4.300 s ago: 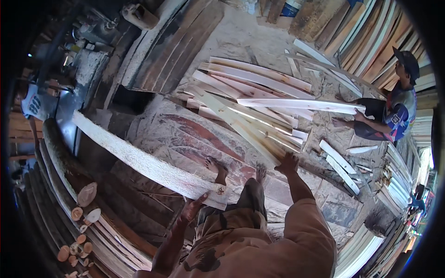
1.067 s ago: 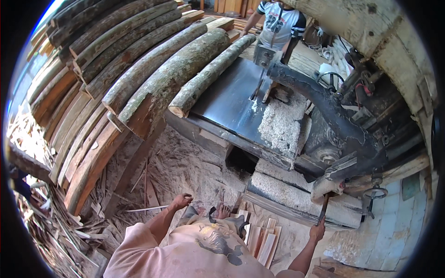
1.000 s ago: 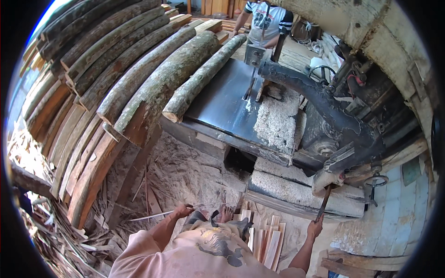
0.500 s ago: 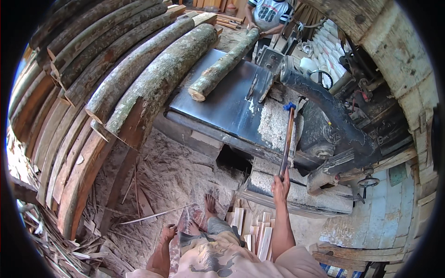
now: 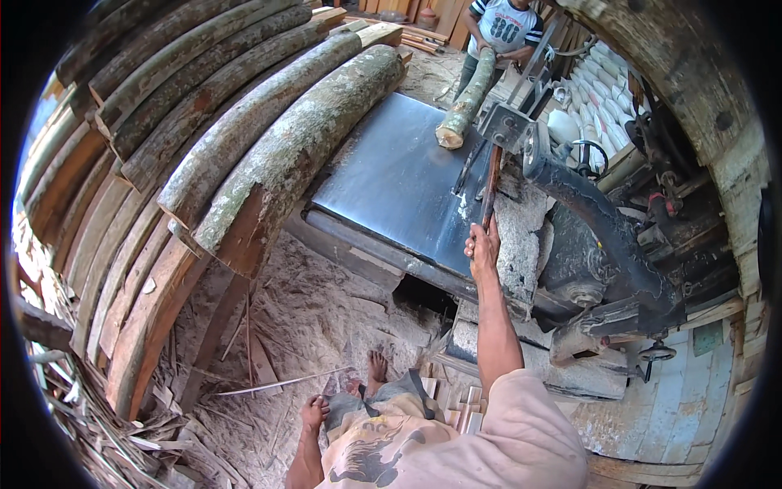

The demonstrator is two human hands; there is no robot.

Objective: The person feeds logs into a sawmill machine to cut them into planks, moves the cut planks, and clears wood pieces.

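Stick (image 5: pixel 490 189) gripped above the metal table (image 5: pixel 379 200)
Its lower end is wrapped by the right hand (image 5: pixel 483 244); the left hand (image 5: pixel 314 411) is half-curled beside the shorts (image 5: pixel 345 414), any hold unclear.

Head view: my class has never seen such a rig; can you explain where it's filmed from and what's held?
A wide fisheye camera on a person's head looks down, so straight edges bend. The wearer's right hand grips a wooden stick over a dark metal machine table; the left hand is low near the body, with nothing visible in it. Pale sawdust lies along the table's right side. Beyond, a co-worker holds a log, its near end over the table.
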